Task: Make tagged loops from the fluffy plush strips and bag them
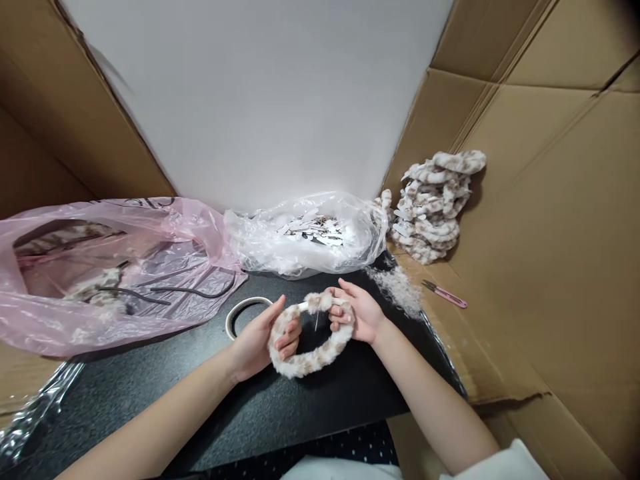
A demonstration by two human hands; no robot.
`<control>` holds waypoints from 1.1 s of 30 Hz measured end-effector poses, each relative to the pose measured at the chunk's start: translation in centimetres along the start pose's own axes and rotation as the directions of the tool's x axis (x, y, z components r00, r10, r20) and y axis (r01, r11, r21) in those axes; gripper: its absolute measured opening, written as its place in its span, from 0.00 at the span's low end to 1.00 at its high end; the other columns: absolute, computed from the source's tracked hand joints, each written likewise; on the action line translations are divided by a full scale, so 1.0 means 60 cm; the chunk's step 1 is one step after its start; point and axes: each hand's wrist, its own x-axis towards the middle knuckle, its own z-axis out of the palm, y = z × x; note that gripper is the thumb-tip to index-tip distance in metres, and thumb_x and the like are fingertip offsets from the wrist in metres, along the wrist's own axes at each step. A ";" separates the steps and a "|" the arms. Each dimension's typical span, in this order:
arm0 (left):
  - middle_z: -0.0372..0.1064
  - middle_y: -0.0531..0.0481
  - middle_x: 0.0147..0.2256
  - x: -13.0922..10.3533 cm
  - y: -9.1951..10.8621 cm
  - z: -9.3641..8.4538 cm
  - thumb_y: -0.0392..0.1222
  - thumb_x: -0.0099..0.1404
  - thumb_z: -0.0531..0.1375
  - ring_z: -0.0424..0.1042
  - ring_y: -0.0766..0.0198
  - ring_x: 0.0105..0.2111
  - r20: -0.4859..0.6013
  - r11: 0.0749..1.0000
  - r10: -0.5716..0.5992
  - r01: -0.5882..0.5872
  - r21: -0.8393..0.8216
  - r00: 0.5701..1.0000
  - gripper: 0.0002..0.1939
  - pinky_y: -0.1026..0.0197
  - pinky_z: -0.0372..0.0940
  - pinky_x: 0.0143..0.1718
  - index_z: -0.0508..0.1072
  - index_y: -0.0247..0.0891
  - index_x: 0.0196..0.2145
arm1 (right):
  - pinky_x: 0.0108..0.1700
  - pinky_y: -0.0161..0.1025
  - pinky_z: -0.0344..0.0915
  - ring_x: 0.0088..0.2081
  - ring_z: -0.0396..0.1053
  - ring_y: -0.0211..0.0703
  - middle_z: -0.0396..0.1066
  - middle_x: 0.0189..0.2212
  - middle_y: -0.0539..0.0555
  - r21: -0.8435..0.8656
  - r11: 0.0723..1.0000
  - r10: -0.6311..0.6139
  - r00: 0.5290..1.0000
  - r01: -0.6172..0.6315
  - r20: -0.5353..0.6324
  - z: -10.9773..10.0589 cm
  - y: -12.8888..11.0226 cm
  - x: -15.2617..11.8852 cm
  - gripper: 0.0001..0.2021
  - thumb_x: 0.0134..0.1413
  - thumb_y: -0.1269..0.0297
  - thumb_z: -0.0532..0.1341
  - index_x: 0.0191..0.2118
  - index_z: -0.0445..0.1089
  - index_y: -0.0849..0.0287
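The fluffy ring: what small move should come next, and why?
Perhaps steady the fluffy ring with the left hand while the right hand smooths the fur at its top: a white patch shows there, and both hands hold the ring's sides.

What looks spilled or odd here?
Loose pale fluff lies scattered over the right edge of the black work surface, like uncollected debris. The held furry ring also looks uneven: smooth white stretches interrupt the fur along its far side.
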 end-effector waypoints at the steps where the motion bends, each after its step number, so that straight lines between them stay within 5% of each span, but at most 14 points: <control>1: 0.49 0.58 0.13 0.000 0.000 -0.001 0.58 0.63 0.56 0.52 0.71 0.14 -0.007 1.000 0.020 -0.020 -0.011 1.000 0.25 0.66 0.53 0.20 0.63 0.36 0.19 | 0.26 0.34 0.62 0.13 0.51 0.31 0.63 0.15 0.45 -0.057 0.997 -0.043 0.999 0.042 -0.017 -0.001 0.000 0.000 0.18 0.64 0.49 0.46 0.34 0.61 0.57; 4: 0.48 0.58 0.13 0.000 -0.001 -0.001 0.52 0.61 0.61 0.50 0.72 0.15 -0.033 0.995 0.102 -0.103 -0.006 0.994 0.23 0.67 0.53 0.20 0.60 0.37 0.16 | 0.24 0.34 0.60 0.15 0.58 0.34 0.65 0.15 0.47 -0.301 0.919 -0.293 0.952 0.255 -0.087 0.000 0.006 0.002 0.19 0.57 0.43 0.52 0.33 0.61 0.57; 8: 0.50 0.57 0.13 -0.002 -0.001 0.004 0.51 0.58 0.63 0.52 0.70 0.16 -0.059 0.966 0.246 -0.239 0.100 0.968 0.23 0.66 0.54 0.22 0.60 0.37 0.15 | 0.22 0.32 0.56 0.20 0.63 0.35 0.65 0.19 0.47 -0.549 0.687 -0.602 0.796 0.477 -0.062 0.006 0.018 -0.001 0.20 0.51 0.43 0.60 0.30 0.64 0.57; 10: 0.52 0.56 0.14 -0.002 0.000 0.004 0.51 0.57 0.64 0.53 0.70 0.17 -0.074 0.942 0.309 -0.294 0.164 0.948 0.23 0.66 0.55 0.23 0.60 0.37 0.15 | 0.24 0.33 0.59 0.22 0.64 0.36 0.66 0.22 0.48 -0.643 0.561 -0.675 0.738 0.521 0.009 0.008 0.022 -0.004 0.18 0.54 0.46 0.59 0.30 0.66 0.58; 15: 0.57 0.54 0.16 0.002 0.003 -0.004 0.54 0.53 0.66 0.57 0.67 0.21 -0.170 0.869 0.452 -0.389 0.306 0.876 0.24 0.65 0.58 0.25 0.61 0.37 0.14 | 0.34 0.35 0.65 0.31 0.70 0.39 0.73 0.30 0.51 -0.852 0.054 -0.825 0.504 0.520 0.255 0.010 0.029 -0.011 0.08 0.50 0.60 0.65 0.35 0.70 0.57; 17: 0.62 0.53 0.18 0.002 0.004 -0.008 0.55 0.53 0.65 0.60 0.65 0.23 -0.217 0.836 0.504 -0.410 0.364 0.836 0.22 0.64 0.59 0.27 0.66 0.36 0.16 | 0.35 0.35 0.67 0.33 0.73 0.40 0.75 0.32 0.52 -0.851 -0.024 -0.845 0.444 0.525 0.298 0.009 0.031 -0.009 0.09 0.49 0.62 0.66 0.37 0.71 0.57; 23: 0.73 0.50 0.29 -0.001 -0.001 -0.005 0.56 0.55 0.66 0.69 0.60 0.32 -0.155 0.726 0.575 -0.414 0.549 0.803 0.18 0.64 0.62 0.32 0.75 0.37 0.33 | 0.33 0.34 0.68 0.32 0.74 0.40 0.75 0.31 0.51 -0.818 -0.042 -0.848 0.412 0.573 0.332 0.003 0.037 -0.005 0.09 0.46 0.69 0.66 0.36 0.70 0.56; 29: 0.73 0.51 0.29 0.000 -0.005 0.003 0.51 0.54 0.68 0.71 0.63 0.31 -0.072 0.716 0.501 -0.366 0.595 0.863 0.17 0.64 0.63 0.33 0.72 0.36 0.32 | 0.28 0.33 0.63 0.29 0.69 0.38 0.73 0.28 0.51 -0.811 -0.214 -0.813 0.361 0.545 0.457 0.000 0.037 -0.006 0.05 0.48 0.72 0.63 0.32 0.72 0.56; 33: 0.71 0.52 0.29 0.000 -0.007 -0.002 0.48 0.55 0.68 0.69 0.65 0.31 -0.038 0.659 0.572 -0.431 0.617 0.819 0.15 0.65 0.63 0.34 0.69 0.36 0.30 | 0.34 0.35 0.67 0.32 0.71 0.40 0.75 0.30 0.52 -0.823 -0.181 -0.794 0.414 0.539 0.446 0.005 0.037 -0.009 0.07 0.45 0.68 0.68 0.34 0.72 0.57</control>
